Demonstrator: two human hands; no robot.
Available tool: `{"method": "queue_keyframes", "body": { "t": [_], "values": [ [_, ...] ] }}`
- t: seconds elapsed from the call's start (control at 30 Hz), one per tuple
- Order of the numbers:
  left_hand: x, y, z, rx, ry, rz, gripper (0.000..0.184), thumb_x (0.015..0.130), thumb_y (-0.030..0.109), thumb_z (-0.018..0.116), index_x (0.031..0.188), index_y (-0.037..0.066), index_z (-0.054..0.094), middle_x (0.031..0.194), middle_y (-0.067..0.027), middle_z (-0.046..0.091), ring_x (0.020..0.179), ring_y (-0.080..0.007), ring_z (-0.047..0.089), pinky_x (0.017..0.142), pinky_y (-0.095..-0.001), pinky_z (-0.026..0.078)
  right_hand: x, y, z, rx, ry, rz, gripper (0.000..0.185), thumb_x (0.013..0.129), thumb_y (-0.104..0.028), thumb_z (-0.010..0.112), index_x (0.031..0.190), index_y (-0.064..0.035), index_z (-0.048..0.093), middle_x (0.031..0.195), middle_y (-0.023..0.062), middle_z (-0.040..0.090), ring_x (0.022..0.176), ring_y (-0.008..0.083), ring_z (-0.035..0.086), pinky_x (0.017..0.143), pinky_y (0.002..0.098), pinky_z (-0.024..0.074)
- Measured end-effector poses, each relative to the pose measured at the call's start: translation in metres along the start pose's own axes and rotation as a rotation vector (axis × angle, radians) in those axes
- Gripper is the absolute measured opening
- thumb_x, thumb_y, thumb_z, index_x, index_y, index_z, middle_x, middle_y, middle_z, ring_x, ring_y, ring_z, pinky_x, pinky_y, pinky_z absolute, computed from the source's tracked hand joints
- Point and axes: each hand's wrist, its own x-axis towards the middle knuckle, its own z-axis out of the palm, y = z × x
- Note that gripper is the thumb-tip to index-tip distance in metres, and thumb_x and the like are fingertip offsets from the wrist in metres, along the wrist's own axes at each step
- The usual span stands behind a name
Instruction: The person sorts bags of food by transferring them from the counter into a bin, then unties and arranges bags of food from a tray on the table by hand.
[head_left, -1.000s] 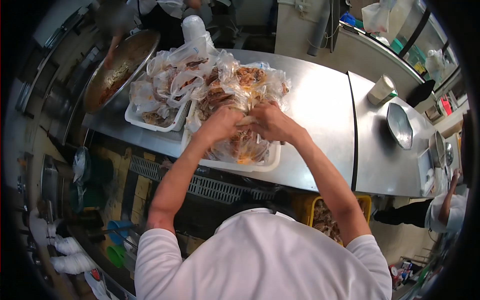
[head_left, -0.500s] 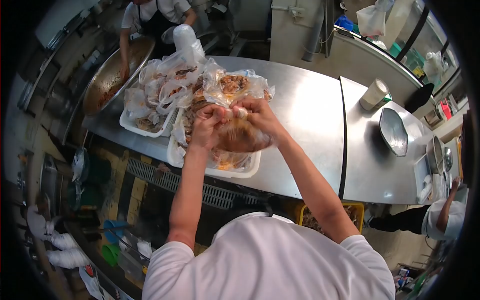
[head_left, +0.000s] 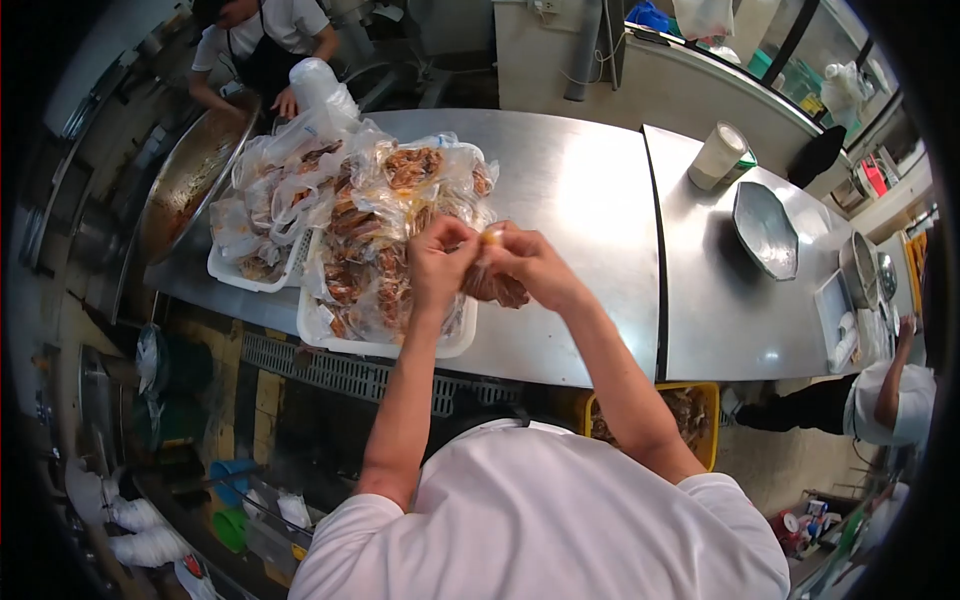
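A clear plastic bag [head_left: 497,290] with brown food inside hangs between my two hands. My left hand [head_left: 443,262] is closed, its fingertips pinching the gathered top of the bag. Beside it, my right hand [head_left: 533,265] pinches the same top, and the two sets of fingertips almost meet. A small yellowish bit shows at the right fingertips; I cannot tell what it is. Just left of the bag is a white basket [head_left: 385,347] heaped with similar filled bags [head_left: 413,168].
A second white basket [head_left: 262,284] of bags adjoins it, with a stack of clear plastic cups or bags [head_left: 325,85] behind. At the far left a co-worker reaches into a large metal bowl [head_left: 190,185]. A grey dish [head_left: 766,232] and a container [head_left: 716,157] stand on the right steel table.
The held bag has swung from a blurred, wide position over the basket to hang at the basket's right side. The view has shifted, and the co-worker's arm has moved within the bowl.
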Motion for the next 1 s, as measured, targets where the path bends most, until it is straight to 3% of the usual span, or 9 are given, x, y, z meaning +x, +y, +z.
{"method": "queue_keyframes", "body": {
  "t": [0.07,0.3,0.47,0.53,0.6,0.63,0.77,0.83,1.0],
  "values": [
    [-0.003,-0.003,0.018,0.660,-0.153,0.425,0.019,0.079,-0.003,0.074,0.095,-0.001,0.065,0.091,-0.0099,0.067,0.074,-0.0193,0.066,0.068,-0.0306,0.055,-0.009,-0.002,-0.023,0.113,0.052,0.041,0.015,0.093,-0.009,0.070,0.100,0.0039,0.070,0.088,0.0027,0.063,0.078,0.0132,0.061,0.075,0.0263,0.0512],
    [-0.021,-0.020,0.091,0.355,-0.315,-0.066,0.010,0.081,0.004,0.074,0.086,-0.001,0.066,0.079,-0.0109,0.068,0.065,-0.0216,0.064,0.061,-0.0330,0.050,-0.069,0.013,-0.041,-0.384,0.570,-0.195,0.016,0.089,-0.002,0.072,0.102,0.0048,0.068,0.084,0.0061,0.069,0.077,0.0101,0.064,0.068,0.0245,0.0522],
    [-0.040,-0.018,0.127,0.282,-0.469,0.282,0.011,0.082,0.004,0.072,0.082,-0.003,0.063,0.077,-0.0172,0.065,0.066,-0.0290,0.061,0.064,-0.0385,0.049,-0.089,0.010,-0.083,-0.805,0.701,-0.306,0.016,0.083,-0.002,0.075,0.082,-0.0004,0.059,0.070,0.0078,0.068,0.068,0.0095,0.065,0.062,0.0271,0.0524],
    [-0.026,-0.011,0.111,0.356,-0.474,0.291,0.009,0.084,0.002,0.071,0.080,-0.001,0.063,0.075,-0.0114,0.066,0.068,-0.0199,0.062,0.064,-0.0339,0.049,-0.081,0.009,-0.109,-1.011,0.834,-0.201,0.016,0.080,0.004,0.073,0.080,-0.0002,0.057,0.068,0.0093,0.067,0.065,0.0127,0.066,0.061,0.0296,0.0522],
    [0.015,-0.008,0.077,0.424,-0.288,0.271,0.008,0.085,0.000,0.072,0.082,0.000,0.064,0.076,-0.0059,0.067,0.072,-0.0115,0.061,0.064,-0.0296,0.049,-0.069,0.022,-0.141,-0.803,0.968,-0.182,0.017,0.077,0.008,0.071,0.080,0.0005,0.056,0.068,0.0097,0.067,0.064,0.0173,0.067,0.063,0.0324,0.0531],
    [0.045,0.008,0.054,0.542,-0.203,0.155,0.011,0.084,0.006,0.076,0.085,0.001,0.066,0.076,-0.0090,0.067,0.072,-0.0164,0.063,0.066,-0.0307,0.051,-0.068,0.019,-0.147,-0.929,0.955,-0.033,0.023,0.076,0.008,0.073,0.094,0.0005,0.060,0.086,0.0160,0.071,0.078,0.0238,0.070,0.070,0.0342,0.0540],
    [0.145,-0.059,-0.025,1.195,0.165,0.668,0.020,0.080,0.015,0.080,0.092,0.003,0.070,0.076,-0.0135,0.066,0.072,-0.0287,0.065,0.070,-0.0367,0.053,-0.034,0.011,-0.101,-0.889,0.742,-0.101,0.046,0.078,0.006,0.075,0.120,-0.0038,0.059,0.121,0.0178,0.065,0.108,0.0313,0.066,0.082,0.0369,0.0553],
    [0.174,-0.091,-0.056,1.140,-0.227,0.274,0.027,0.082,0.019,0.077,0.102,0.004,0.069,0.086,-0.0163,0.071,0.081,-0.0357,0.069,0.070,-0.0394,0.052,-0.004,-0.006,-0.075,-0.804,0.549,-0.145,0.053,0.079,0.003,0.076,0.128,-0.0075,0.057,0.130,0.0141,0.062,0.117,0.0328,0.062,0.087,0.0399,0.0563],
    [0.180,0.035,-0.047,0.798,-0.247,0.354,0.017,0.087,0.012,0.072,0.098,0.001,0.067,0.081,-0.0122,0.070,0.072,-0.0219,0.067,0.065,-0.0351,0.049,0.072,-0.073,-0.005,-0.713,0.180,-0.433,0.067,0.077,-0.004,0.081,0.136,-0.0155,0.052,0.131,0.0105,0.061,0.120,0.0337,0.060,0.089,0.0423,0.0565]
  ]
}}
